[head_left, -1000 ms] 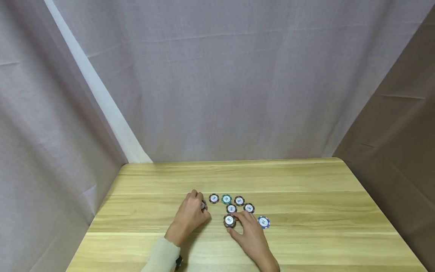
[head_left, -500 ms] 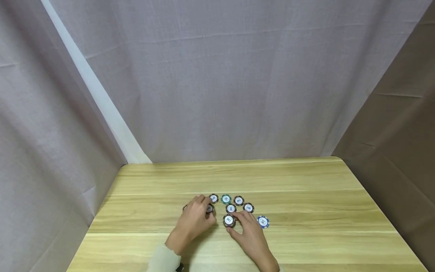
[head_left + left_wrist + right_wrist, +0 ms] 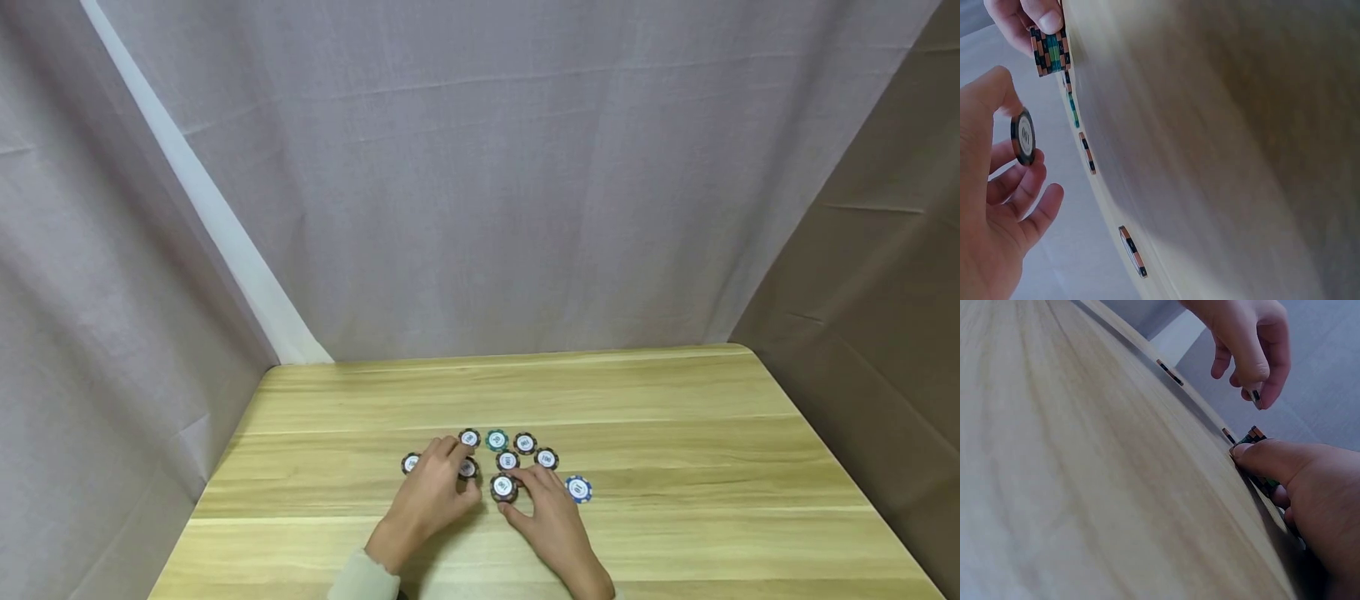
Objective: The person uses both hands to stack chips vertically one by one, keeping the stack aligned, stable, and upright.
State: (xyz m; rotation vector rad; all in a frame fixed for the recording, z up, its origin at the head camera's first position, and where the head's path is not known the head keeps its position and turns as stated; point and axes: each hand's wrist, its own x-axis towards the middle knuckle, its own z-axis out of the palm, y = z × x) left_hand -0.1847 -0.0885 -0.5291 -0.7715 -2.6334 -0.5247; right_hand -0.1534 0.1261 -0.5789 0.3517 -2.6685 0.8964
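Observation:
My left hand (image 3: 427, 496) pinches a black-and-orange poker chip (image 3: 1024, 139) between thumb and fingers. In the left wrist view this chip is tilted up on edge, off the table, with 100 on its face. Just right of it, my right hand (image 3: 551, 521) grips the sides of a stack of poker chips (image 3: 1051, 51) standing on the table. Black-and-orange layers with green ones between show along the stack's side. A black chip (image 3: 503, 487) marked 100 lies on top.
Beyond the stack lie several single chips, among them a green chip (image 3: 497, 440) and a dark chip (image 3: 507, 461). One blue chip (image 3: 578, 489) is right of my right hand, one dark chip (image 3: 411, 463) left of my left. Curtains surround the wooden table (image 3: 675, 400).
My left hand has moved right toward the stack with a chip, uncovering another dark chip on its left. The right hand stays at the stack.

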